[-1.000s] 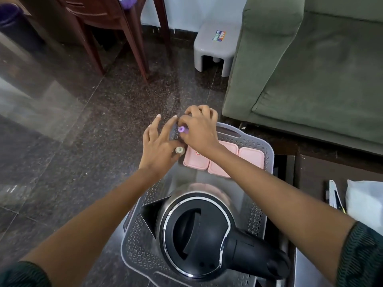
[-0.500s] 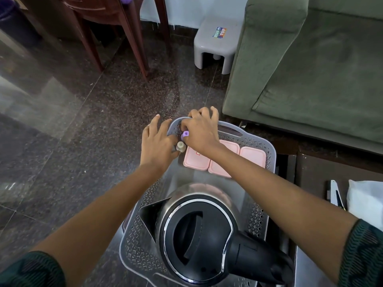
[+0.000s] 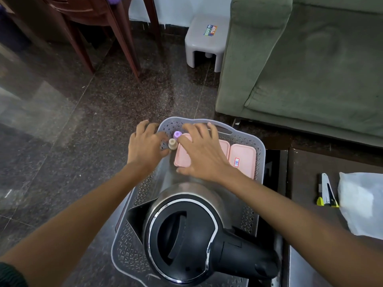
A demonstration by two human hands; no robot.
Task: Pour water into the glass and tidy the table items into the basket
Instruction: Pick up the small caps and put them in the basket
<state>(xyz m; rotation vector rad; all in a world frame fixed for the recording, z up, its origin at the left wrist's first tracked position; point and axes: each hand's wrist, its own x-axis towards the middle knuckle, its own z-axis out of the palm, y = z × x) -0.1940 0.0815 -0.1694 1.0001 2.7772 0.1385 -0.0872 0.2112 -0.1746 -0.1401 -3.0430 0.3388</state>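
A grey perforated basket [image 3: 260, 154] stands in front of me. In its near half sits a steel kettle [image 3: 182, 235] with a black lid and handle. Two pink lidded boxes [image 3: 242, 158] lie in its far half. Two small bottles stand in the far left corner, one with a purple cap [image 3: 177, 134] and one with a beige cap [image 3: 172, 143]. My left hand [image 3: 145, 146] is at the basket's left rim, thumb and forefinger around the beige-capped bottle. My right hand [image 3: 201, 152] lies spread over the left pink box, its forefinger beside the purple cap.
A dark table [image 3: 306, 183] to the right carries a stapler [image 3: 326, 192] and a white plastic bag [image 3: 360, 201]. A green sofa [image 3: 300, 69] stands beyond it, a grey stool [image 3: 207, 38] and wooden chair legs [image 3: 124, 44] on the dark floor.
Both hands have lowered the two small bottles into the basket's far left corner. My right hand has let go of the purple-capped bottle and spread flat over the pink box.
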